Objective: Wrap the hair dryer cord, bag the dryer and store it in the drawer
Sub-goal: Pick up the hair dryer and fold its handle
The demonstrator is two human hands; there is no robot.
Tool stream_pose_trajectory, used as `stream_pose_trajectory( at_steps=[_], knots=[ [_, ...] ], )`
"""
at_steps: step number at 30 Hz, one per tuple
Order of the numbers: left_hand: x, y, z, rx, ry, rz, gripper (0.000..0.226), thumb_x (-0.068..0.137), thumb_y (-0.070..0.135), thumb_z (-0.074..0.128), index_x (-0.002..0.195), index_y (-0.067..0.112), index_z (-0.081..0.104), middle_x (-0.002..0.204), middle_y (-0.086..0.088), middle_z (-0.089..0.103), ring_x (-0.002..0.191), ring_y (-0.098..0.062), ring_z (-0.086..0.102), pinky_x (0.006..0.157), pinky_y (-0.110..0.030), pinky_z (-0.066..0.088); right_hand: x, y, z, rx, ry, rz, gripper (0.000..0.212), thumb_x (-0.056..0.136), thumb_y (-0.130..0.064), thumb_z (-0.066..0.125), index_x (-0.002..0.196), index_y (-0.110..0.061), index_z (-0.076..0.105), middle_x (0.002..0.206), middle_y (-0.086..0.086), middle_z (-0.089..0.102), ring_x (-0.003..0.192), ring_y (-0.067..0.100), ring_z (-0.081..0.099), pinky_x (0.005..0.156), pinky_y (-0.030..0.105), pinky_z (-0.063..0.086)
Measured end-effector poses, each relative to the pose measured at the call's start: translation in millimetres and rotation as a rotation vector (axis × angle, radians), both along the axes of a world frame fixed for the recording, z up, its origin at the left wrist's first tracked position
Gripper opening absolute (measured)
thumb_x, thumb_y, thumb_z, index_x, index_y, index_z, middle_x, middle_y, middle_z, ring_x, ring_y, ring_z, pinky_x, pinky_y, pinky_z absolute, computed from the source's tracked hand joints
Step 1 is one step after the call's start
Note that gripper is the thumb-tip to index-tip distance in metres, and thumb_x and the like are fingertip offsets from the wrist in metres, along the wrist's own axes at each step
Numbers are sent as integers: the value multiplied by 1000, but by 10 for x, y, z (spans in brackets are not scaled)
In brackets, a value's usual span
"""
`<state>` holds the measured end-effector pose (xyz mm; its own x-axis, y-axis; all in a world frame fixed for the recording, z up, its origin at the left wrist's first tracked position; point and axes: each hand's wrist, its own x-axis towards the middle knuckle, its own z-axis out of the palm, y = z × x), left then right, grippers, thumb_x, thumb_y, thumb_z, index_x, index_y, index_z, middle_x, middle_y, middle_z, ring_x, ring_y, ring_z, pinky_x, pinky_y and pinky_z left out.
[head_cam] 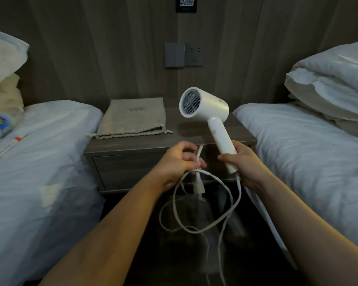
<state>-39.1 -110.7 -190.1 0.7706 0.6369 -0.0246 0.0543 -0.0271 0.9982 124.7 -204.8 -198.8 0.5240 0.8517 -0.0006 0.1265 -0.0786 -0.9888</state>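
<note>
Hair dryer [204,104] sits in the right grip [242,162]; the left grip [179,162] pinches the cord [225,219]. Wrapping looks barely begun; coiling comes next.

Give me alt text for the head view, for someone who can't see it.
The right hand holds a white hair dryer by its handle while the left hand grips its loosely looped cord, plug dangling. Behind them a beige drawstring bag lies flat on a nightstand, its drawer closed.
</note>
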Motion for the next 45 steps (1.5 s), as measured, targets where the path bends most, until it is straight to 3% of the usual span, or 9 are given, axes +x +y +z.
stream_pose_trajectory(
  at_steps=[5,9,13,17,22,28,34,37,45],
  knots=[
    [-88,81,133,145,10,-209,27,87,-9,52,99,14,51,67,-1,70,64,-9,64,61,-21,49,5,102,33,26,-134,145,53,61,-15,70,111,-14,56,95,4,61,85,15,59,72,29,48],
    [-182,180,172,227,13,-38,27,87,-8,52,96,17,56,65,3,71,63,-5,64,61,-18,50,58,146,66,7,-216,120,48,66,-17,79,109,-18,58,102,6,65,94,22,63,81,40,54],
    [-321,336,-49,410,324,122,22,95,8,46,106,13,64,87,5,70,80,-4,63,75,-22,47,83,64,93,32,-404,-44,48,68,-16,78,111,-19,56,103,-3,60,94,16,58,75,31,47],
    [-424,456,-180,-380,-18,157,49,101,41,20,126,12,51,112,-10,64,102,-21,61,88,-36,46,220,-143,84,19,-481,34,50,65,-15,80,108,-26,58,96,-6,62,84,10,60,74,30,49],
    [-411,480,-220,-502,-156,5,69,82,66,34,134,22,41,131,-16,55,115,-34,56,92,-46,46,243,-264,174,-42,-633,253,58,63,-11,81,108,-39,59,101,-18,65,90,-8,60,72,9,43],
    [-399,439,-382,-224,-9,-100,98,35,52,88,121,25,52,108,-2,70,97,-19,67,78,-34,57,183,-194,48,-169,-778,392,56,66,-17,81,112,-41,61,101,-25,64,95,-7,59,79,11,45],
    [-248,447,-433,-130,18,108,63,66,24,73,124,25,48,116,-7,61,96,-21,63,72,-34,51,192,-46,-121,-294,-803,398,26,74,-34,74,97,-30,62,88,-11,64,79,4,60,66,20,45],
    [-267,456,-402,-82,-35,95,71,53,31,76,120,29,52,110,-2,65,92,-18,65,68,-30,52,197,-25,-145,-300,-708,398,15,79,-38,67,87,-26,64,74,-1,68,65,13,65,61,28,48],
    [-208,378,-356,-1,-127,172,48,62,25,70,106,35,55,104,5,65,89,-12,64,66,-24,52,152,9,-126,-161,-679,230,25,81,-43,62,67,-22,64,48,-5,57,41,4,50,47,24,41]
  ],
)
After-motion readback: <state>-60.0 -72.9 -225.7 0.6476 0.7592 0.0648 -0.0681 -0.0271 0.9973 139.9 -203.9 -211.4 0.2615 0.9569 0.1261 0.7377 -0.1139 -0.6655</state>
